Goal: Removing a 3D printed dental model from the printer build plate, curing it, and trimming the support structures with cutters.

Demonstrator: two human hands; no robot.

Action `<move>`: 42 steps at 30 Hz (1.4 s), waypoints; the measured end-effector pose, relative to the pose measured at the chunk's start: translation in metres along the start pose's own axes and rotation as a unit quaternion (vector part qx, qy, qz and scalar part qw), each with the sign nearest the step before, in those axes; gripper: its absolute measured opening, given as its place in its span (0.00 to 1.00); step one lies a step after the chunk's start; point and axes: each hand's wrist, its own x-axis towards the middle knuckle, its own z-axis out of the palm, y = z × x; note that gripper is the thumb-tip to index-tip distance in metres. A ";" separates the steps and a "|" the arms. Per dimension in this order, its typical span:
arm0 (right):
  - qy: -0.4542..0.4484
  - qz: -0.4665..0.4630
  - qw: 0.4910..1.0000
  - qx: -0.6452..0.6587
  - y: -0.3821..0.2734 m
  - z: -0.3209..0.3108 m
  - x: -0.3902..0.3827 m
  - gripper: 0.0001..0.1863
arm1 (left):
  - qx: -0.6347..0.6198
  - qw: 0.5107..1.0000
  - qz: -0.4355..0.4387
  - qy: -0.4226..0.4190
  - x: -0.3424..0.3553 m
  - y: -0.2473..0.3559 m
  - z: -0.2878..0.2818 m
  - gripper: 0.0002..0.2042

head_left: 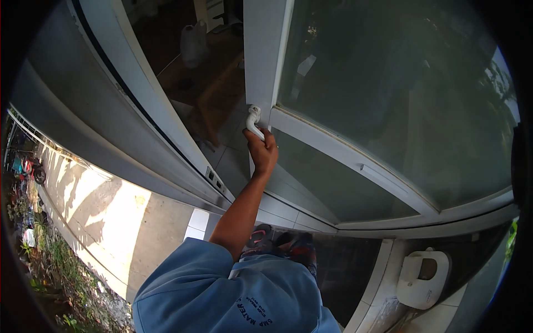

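My left hand [262, 151] is closed around the lower end of a white lever door handle [254, 119]. The handle's upper end joins the white frame [261, 55] of a glass door. The door stands partly open, with a gap between its edge and the white jamb [150, 89] on the left. Large greenish glass panes [388, 83] fill the door to the right of my hand. A metal strike plate [214, 178] sits low on the jamb. My right hand is out of view.
Through the gap show a wooden piece of furniture [222, 97] and a whitish plastic bag [194, 44]. A white plastic object with a hole [425, 280] stands at the lower right. Sunlit concrete [94, 211] and plants [72, 261] lie outside, left.
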 end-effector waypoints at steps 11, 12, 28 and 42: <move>-0.146 -0.040 0.988 0.005 -0.030 -0.055 0.175 0.17 | 0.027 0.995 -0.038 -0.085 0.059 -0.042 0.097 0.12; -0.154 -0.043 0.987 0.003 -0.036 -0.061 0.194 0.17 | 0.023 0.997 0.012 -0.069 0.061 -0.056 0.107 0.12; -0.193 0.023 0.981 0.022 -0.205 -0.104 0.352 0.15 | 0.003 0.937 -0.157 -0.313 0.097 -0.151 0.108 0.20; -0.146 0.231 0.934 0.231 -0.385 0.007 0.401 0.13 | -0.224 0.510 -0.397 -0.730 0.211 -0.179 0.079 0.26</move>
